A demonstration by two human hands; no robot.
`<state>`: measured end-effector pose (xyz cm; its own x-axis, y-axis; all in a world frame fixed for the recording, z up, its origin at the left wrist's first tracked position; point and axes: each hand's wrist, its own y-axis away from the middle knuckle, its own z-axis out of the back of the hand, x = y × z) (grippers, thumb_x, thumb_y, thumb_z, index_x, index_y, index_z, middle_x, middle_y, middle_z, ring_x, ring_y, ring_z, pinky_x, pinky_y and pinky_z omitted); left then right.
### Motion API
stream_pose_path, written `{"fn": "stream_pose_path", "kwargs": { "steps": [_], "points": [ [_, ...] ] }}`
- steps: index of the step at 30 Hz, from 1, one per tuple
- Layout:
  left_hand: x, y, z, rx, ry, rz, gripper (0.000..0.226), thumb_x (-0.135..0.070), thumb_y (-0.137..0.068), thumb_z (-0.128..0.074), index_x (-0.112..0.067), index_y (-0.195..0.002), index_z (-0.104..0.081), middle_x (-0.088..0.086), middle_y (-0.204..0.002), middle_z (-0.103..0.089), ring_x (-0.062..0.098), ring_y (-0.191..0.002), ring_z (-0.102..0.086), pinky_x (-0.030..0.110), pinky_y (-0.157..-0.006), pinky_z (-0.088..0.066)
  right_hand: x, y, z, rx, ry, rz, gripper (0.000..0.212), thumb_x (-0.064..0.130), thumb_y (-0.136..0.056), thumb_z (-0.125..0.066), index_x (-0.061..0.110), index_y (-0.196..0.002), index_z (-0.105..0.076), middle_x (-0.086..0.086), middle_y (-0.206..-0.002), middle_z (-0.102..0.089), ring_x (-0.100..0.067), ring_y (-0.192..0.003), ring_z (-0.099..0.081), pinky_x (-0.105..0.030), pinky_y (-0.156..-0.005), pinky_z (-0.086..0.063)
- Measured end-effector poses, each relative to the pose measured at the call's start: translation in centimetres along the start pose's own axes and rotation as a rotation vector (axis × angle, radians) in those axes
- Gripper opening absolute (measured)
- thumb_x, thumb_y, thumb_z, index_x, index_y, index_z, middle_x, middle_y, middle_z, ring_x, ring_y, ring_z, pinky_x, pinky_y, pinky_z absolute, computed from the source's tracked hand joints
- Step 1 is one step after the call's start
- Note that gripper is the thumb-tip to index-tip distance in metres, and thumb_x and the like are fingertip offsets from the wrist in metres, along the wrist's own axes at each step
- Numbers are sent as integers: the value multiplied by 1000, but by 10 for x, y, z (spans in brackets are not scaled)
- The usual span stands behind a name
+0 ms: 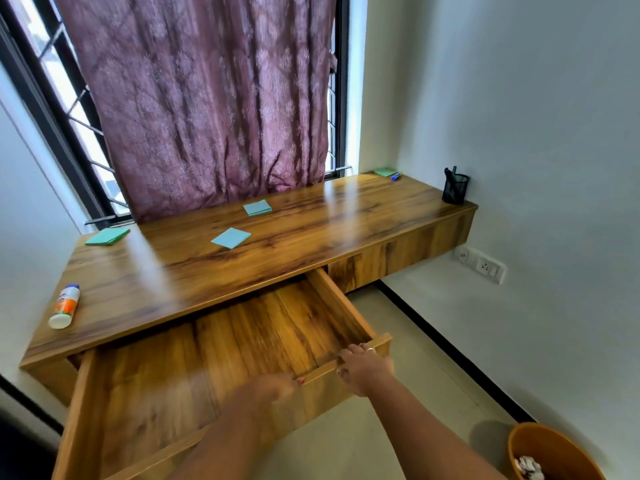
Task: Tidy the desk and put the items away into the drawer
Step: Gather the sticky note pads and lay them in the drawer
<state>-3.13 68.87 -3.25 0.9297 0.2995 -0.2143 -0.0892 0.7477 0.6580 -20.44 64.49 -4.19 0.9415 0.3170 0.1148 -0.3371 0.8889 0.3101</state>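
Gripping drawer (242, 341) front lip with left hand (273, 388) and right hand (363, 368). Probably next: glue bottle (64, 306), beyond drawer's left rear corner, long axis roughly front-to-back, nearer left hand.

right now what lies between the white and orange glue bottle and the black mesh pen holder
In the head view, two light blue sticky-note pads, a nearer pad and a farther pad, lie between glue bottle and pen holder.
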Motion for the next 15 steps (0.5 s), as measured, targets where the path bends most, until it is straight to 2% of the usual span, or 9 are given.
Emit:
{"fn": "stream_pose_path", "kwargs": {
  "steps": [3,6,10,15],
  "points": [
    [-22,-16,9,-24,-39,-42,51,-39,-103,-25,-14,-145,-36,8,-152,-33,26,-139,-33,36,-112,-26,-6,-2,6,56,19,41,47,39,-96,-47,34,-141,-37,5,-147,-38,-26,-137,-35,-49,-102,-41],
    [-51,-31,24,-109,59,-114,44,-33,-101,-36,-16,-141,-42,8,-147,-41,25,-132,-42,33,-105,-35,-19,-8,20,129,-22,50,50,38,-92,-52,35,-140,-39,1,-142,-43,-27,-131,-42,-47,-101,-43],
    [-92,-51,52,-214,203,-214,53,-30,-99,-44,-19,-148,-28,5,-156,-23,25,-142,-26,39,-114,-30,-53,-20,54,72,-151,-21,49,34,-91,-53,30,-138,-42,-4,-132,-49,-27,-119,-49,-41,-97,-45],
    [-150,-86,95,-348,359,-320,53,-31,-96,-52,-19,-145,-36,4,-152,-30,23,-136,-35,35,-110,-35,-110,-53,97,-28,-222,-71,59,40,-92,-53,29,-145,-31,-5,-150,-34,-27,-136,-36,-44,-108,-37]
  ]
}}
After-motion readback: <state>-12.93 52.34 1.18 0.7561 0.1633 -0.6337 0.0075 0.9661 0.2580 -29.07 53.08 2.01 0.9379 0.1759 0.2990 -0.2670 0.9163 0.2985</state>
